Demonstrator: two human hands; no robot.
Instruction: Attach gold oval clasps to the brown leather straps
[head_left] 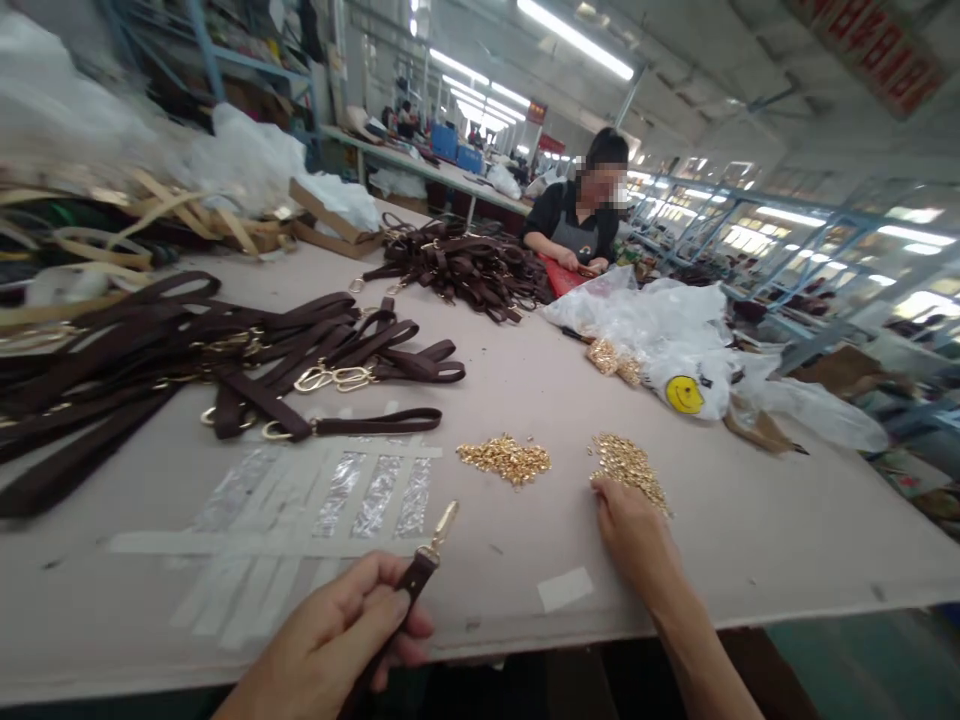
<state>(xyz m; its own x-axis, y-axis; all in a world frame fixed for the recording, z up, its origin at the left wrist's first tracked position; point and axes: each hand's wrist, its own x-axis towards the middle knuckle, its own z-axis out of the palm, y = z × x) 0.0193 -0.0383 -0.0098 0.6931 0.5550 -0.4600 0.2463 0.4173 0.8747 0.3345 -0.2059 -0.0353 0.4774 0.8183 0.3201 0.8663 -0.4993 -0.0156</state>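
- At the near edge of the counter (750,540), the left hand (330,640) holds a short brown strap (409,590); its fingers (367,580) are clamped on the strap just below the end, so the gold clasp (444,525) projects forward and upward, free of the hand and in plain sight.
- The strap body runs back under the palm and off the counter edge; its far end is hidden.
- The right hand (634,535) lies palm-down on the counter with its fingertips touching the near side of the right pile of gold fittings (628,465). Whether those fingers have closed on a fitting cannot be told; they are flat and close together.
- A second pile of gold fittings (506,460) lies just left of the first, apart from it. Both piles sit within reach of the hands, directly ahead.
- Strips of tape (322,500) are stuck flat to the counter ahead of the left hand.
- Finished-looking brown straps (300,360) with gold rings are heaped to the left, well apart from the fittings, which keeps the working zone separate.
- A further heap of straps (465,265) lies mid-counter, near a co-worker (577,225) seated at the far side.
- Clear plastic bags (660,325), one bearing a yellow smiley face (684,394), lie to the right beyond the piles.
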